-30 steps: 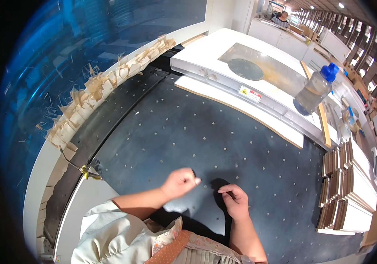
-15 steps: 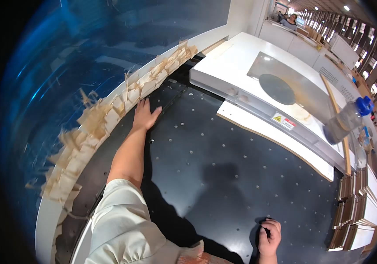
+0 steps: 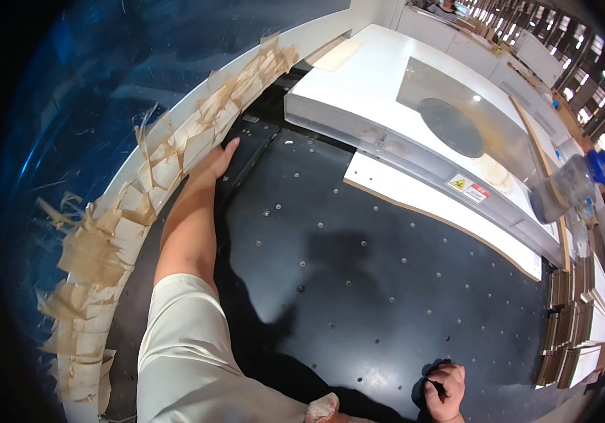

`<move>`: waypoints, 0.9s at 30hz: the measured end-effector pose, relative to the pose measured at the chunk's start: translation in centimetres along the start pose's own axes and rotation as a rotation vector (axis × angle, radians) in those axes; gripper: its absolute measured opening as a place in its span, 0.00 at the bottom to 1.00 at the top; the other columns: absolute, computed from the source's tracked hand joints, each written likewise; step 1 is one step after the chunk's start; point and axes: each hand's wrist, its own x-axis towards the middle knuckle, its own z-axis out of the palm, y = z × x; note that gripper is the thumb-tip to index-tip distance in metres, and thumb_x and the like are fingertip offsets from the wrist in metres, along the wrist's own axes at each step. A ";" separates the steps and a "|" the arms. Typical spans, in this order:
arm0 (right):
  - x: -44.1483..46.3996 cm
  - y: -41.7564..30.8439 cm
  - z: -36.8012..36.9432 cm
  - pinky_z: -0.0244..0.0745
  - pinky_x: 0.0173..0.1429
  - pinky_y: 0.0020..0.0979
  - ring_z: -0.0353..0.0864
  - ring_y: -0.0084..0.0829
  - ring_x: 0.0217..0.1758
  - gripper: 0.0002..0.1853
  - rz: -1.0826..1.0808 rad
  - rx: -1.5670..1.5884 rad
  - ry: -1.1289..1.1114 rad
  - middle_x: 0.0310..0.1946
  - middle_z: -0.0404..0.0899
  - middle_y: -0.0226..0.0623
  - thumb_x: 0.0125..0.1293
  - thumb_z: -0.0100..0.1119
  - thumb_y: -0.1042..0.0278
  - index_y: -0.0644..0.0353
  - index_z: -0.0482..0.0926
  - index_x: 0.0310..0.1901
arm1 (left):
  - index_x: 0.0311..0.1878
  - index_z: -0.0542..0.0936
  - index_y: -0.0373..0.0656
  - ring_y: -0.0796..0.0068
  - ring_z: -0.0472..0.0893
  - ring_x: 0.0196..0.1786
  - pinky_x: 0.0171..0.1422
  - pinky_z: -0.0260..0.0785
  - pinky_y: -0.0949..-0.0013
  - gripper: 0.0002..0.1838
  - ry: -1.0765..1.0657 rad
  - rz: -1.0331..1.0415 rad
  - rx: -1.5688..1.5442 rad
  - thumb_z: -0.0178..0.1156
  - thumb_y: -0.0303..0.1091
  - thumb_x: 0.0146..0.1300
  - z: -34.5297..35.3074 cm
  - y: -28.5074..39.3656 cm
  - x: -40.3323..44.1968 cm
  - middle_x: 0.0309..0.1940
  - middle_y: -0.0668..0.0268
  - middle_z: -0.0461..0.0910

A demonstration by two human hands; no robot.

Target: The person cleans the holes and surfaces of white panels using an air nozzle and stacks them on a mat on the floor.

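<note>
My left hand reaches to the far left of a black table dotted with small round studs. Its thumb is stretched out, while the fingers are partly hidden beneath the edge of a curved white rim covered in brown tape pieces. I see nothing held in it. My right hand rests on the near right part of the table, curled into a loose fist with a dark gap between thumb and fingers. Nothing shows inside that curl.
A blue transparent cover rises at the left. Across the back stands a white machine housing with a warning label and a white strip board below. A blue-capped bottle and stacked panels are at the right.
My left hand has moved left and slightly farther, so its fingers are now partly under the taped rim. My right hand stays curled on the table. The view has shifted.
</note>
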 end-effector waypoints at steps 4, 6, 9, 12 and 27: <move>-0.4 0.8 0.2 0.69 0.47 0.37 0.74 0.41 0.38 0.06 -0.058 0.033 0.104 0.29 0.77 0.37 0.44 0.60 0.76 0.59 0.78 0.27 | 0.64 0.62 0.31 0.55 0.55 0.71 0.74 0.46 0.56 0.41 -0.140 0.043 -0.017 0.50 0.60 0.61 -2.2 3.6 -5.2 0.68 0.48 0.57; -0.5 0.9 0.2 0.69 0.47 0.36 0.75 0.41 0.38 0.06 -0.066 0.039 0.120 0.29 0.77 0.37 0.43 0.60 0.77 0.59 0.77 0.26 | 0.63 0.64 0.31 0.56 0.57 0.70 0.74 0.45 0.53 0.42 -0.126 0.129 -0.023 0.52 0.60 0.59 -3.1 7.0 -10.2 0.67 0.49 0.59; -1.0 1.6 0.6 0.70 0.46 0.36 0.75 0.41 0.38 0.05 -0.088 0.035 0.166 0.29 0.77 0.38 0.43 0.59 0.77 0.58 0.77 0.25 | 0.66 0.60 0.30 0.51 0.53 0.71 0.74 0.43 0.51 0.46 -0.190 0.381 0.069 0.48 0.65 0.58 -5.7 13.3 -21.1 0.67 0.42 0.55; -0.7 1.8 1.0 0.70 0.44 0.35 0.75 0.39 0.36 0.02 0.023 0.109 0.230 0.26 0.77 0.36 0.49 0.60 0.77 0.59 0.77 0.25 | 0.68 0.58 0.34 0.44 0.53 0.71 0.71 0.45 0.48 0.48 -0.366 0.579 0.141 0.45 0.68 0.58 -10.6 19.4 -33.3 0.66 0.37 0.55; -18.5 2.9 -11.7 0.76 0.37 0.33 0.79 0.37 0.33 0.07 0.253 0.036 0.259 0.28 0.76 0.38 0.56 0.60 0.67 0.60 0.74 0.32 | 0.65 0.65 0.44 0.55 0.53 0.72 0.73 0.45 0.48 0.36 -0.649 1.519 -0.344 0.62 0.49 0.55 -14.8 26.1 -55.3 0.69 0.53 0.56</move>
